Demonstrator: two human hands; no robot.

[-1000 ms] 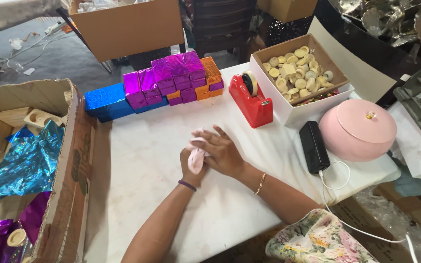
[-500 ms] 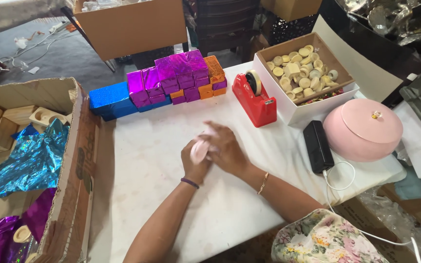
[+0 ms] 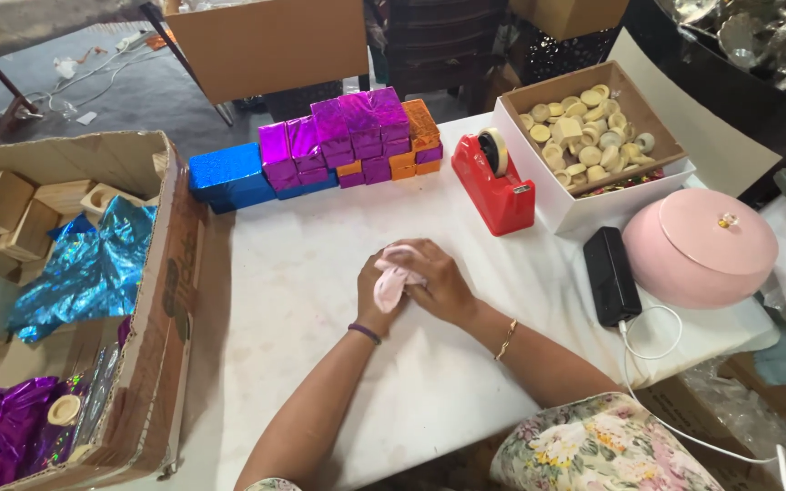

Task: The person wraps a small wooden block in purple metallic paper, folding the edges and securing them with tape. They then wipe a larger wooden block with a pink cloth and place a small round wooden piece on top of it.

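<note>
now your left hand (image 3: 373, 300) and right hand (image 3: 438, 282) both clench pink cloth (image 3: 389, 284) between fingers; red tape dispenser (image 3: 495, 182) beyond fingertips.

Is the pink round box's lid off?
No, the pink round box sits closed at the table's right edge, its lid on with a small knob on top.

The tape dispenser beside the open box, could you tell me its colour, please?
The tape dispenser is red, clearest in the head view.
</note>
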